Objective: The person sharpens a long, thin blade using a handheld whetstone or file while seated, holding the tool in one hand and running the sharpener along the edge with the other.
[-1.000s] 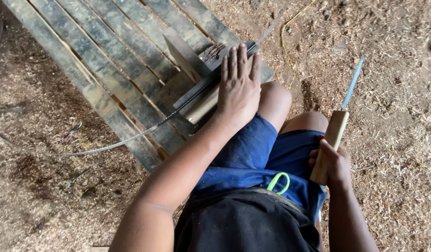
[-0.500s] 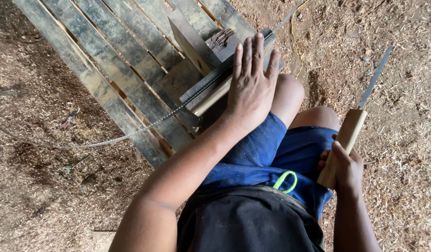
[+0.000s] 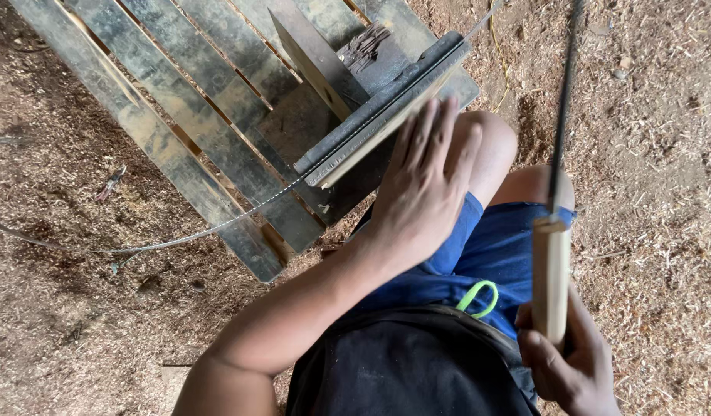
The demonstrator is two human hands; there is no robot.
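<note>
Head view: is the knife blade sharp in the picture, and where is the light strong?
Head view: the knife handle is clear, but its thin dark blade looks slightly blurred; daylight is strongest on the sawdust ground at right; the slatted platform lies dimmer.

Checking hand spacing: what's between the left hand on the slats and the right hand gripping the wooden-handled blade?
Head view: between left hand and right hand lie the bare knees and blue shorts.

Shorts blue – drawstring neon green; knife handle pale wood.
</note>
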